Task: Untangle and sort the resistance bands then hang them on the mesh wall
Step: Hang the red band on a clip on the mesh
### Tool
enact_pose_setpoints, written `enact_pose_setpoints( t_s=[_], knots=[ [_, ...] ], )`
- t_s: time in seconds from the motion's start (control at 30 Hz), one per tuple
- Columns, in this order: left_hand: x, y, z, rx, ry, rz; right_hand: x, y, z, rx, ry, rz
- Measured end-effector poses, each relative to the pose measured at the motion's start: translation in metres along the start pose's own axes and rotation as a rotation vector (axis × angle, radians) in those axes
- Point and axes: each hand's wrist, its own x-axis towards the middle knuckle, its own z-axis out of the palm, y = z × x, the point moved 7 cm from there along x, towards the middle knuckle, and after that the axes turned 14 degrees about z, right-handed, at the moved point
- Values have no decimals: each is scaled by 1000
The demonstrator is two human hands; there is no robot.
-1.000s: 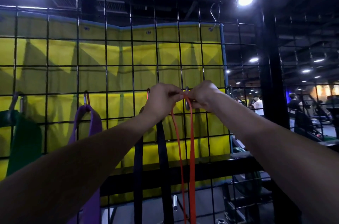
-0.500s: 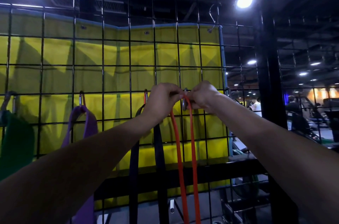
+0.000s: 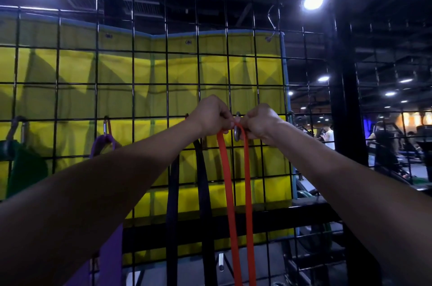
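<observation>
An orange resistance band (image 3: 230,192) hangs in a long loop from a metal carabiner (image 3: 237,134) on the black mesh wall (image 3: 133,75). My left hand (image 3: 210,115) and my right hand (image 3: 263,123) both pinch the top of the orange band at that carabiner, knuckles almost touching. To the left, a black band (image 3: 203,192) hangs from its own clip. A purple band (image 3: 109,250) hangs further left, partly hidden by my left forearm. A green band (image 3: 25,168) hangs at the far left edge.
A yellow padded mat (image 3: 117,68) stands behind the mesh. A black steel post (image 3: 346,98) rises to the right of the mesh. A spare metal hook (image 3: 272,21) hangs high on the grid. People stand among gym machines at the far right.
Both hands stay at the carabiner with the orange band. The view has shifted slightly, and the band's two strands hang a little straighter.
</observation>
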Motion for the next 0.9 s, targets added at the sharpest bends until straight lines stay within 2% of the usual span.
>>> enact_pose_setpoints(
  t_s=[0.27, 0.4, 0.63, 0.9],
  knots=[
    [4, 0, 6, 74, -138, -50, 3, 1, -3, 45, -23, 23],
    [-5, -1, 9, 14, -37, -23, 3, 3, -5, 58, -30, 57],
    [-25, -3, 23, -97, 19, -64, 1, 11, -3, 134, -57, -12],
    [-49, -7, 37, -289, 98, -142, -5, 19, -7, 80, 54, -76]
  ],
)
